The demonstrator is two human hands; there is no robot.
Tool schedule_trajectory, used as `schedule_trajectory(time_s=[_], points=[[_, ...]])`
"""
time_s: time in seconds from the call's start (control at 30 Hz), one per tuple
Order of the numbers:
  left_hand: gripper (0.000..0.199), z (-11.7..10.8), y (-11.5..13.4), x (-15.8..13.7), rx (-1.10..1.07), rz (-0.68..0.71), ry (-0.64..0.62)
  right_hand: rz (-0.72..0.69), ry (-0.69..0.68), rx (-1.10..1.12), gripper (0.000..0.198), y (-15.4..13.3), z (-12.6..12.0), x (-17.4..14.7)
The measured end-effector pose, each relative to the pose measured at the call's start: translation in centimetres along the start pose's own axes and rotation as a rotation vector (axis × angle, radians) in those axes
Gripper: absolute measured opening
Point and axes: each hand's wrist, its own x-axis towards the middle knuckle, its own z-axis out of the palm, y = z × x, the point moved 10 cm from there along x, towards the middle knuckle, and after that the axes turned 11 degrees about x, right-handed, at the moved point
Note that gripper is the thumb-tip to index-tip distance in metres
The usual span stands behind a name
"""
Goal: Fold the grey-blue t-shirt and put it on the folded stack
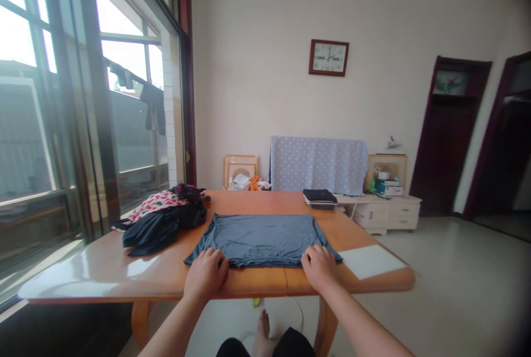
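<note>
Because the glossy orange-brown wooden worktop [257, 201] looks smooth, you can probably expect cloth to slide easily over it. On its middle, by the near edge, the slate-blue, thin fabric garment [265, 238] lies spread in a wide, lightly wrinkled panel. It should feel light, soft and limp, hard to damage but quick to crease; the two near corners look like the best places to take hold. To your left, well clear of it, sits a loose heap of black and red-and-white patterned clothes [166, 216]. A flat white rectangular sheet [371, 262] lies just beside the right near corner, and could get in the way there. Farther off, at the right, is a neat stack of dark folded fabric [319, 198]. Your left hand [206, 268] and right hand [318, 266] are apart, fingers curled on the garment's near edge just inside the corners; you cannot tell whether they pinch it.
</note>
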Motion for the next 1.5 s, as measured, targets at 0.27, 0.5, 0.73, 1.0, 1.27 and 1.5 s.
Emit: schedule_trajectory(time_s=[0.27, 0.5, 0.73, 1.0, 1.27, 1.5], points=[[0.035, 0.5, -0.3, 0.5, -0.004, 0.015, -0.006, 0.053, -0.029, 0.014, 0.019, 0.1, -0.1, 0.2], [0.036, 0.8, -0.4, 0.7, -0.011, 0.024, -0.02, 0.097, -0.097, 0.029, 0.014, 0.5, -0.2, 0.8], [0.038, 1.6, -1.1, 1.1, -0.046, 0.025, -0.036, 0.076, -0.085, 0.084, 0.016, 2.1, -1.2, 0.5], [0.041, 2.8, -1.7, 2.2, -0.14, 0.005, -0.104, 0.264, 0.003, 0.265, 0.022, 8.5, -4.8, 2.7], [0.039, 2.5, -7.0, 3.5, -0.18, -0.245, -0.071, 0.363, -0.003, 0.324, 0.027, 11.9, -5.3, 2.6], [0.04, 2.6, -14.2, 2.9, -0.17, -0.506, -0.123, 0.329, -0.027, 0.4, 0.027, 12.5, -3.2, 2.8]])
